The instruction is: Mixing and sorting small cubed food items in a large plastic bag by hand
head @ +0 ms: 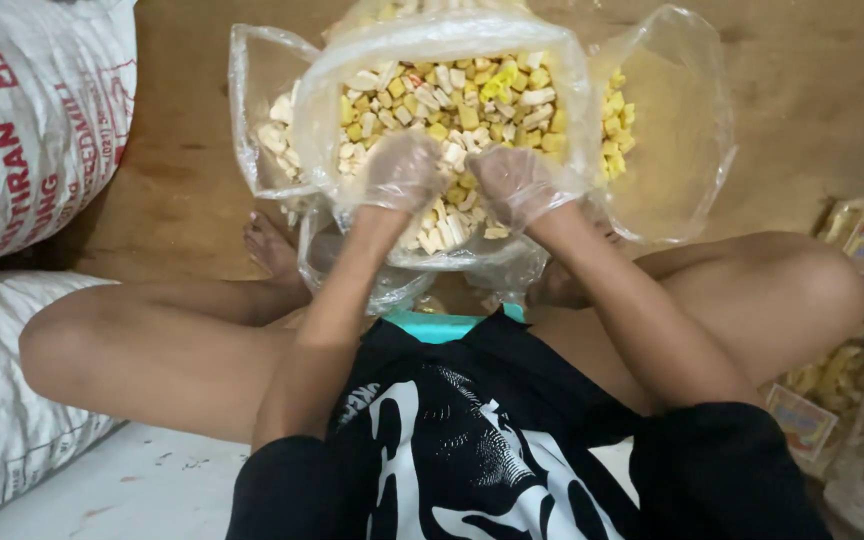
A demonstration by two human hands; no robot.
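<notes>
Your shirt (482,450) fills six o'clock. At twelve, both gloved hands dig into the bag (452,40) of candies (472,100): left hand (404,170) and right hand (514,182) curl loosely over pieces. Sacks (32,110) lie at nine.
</notes>
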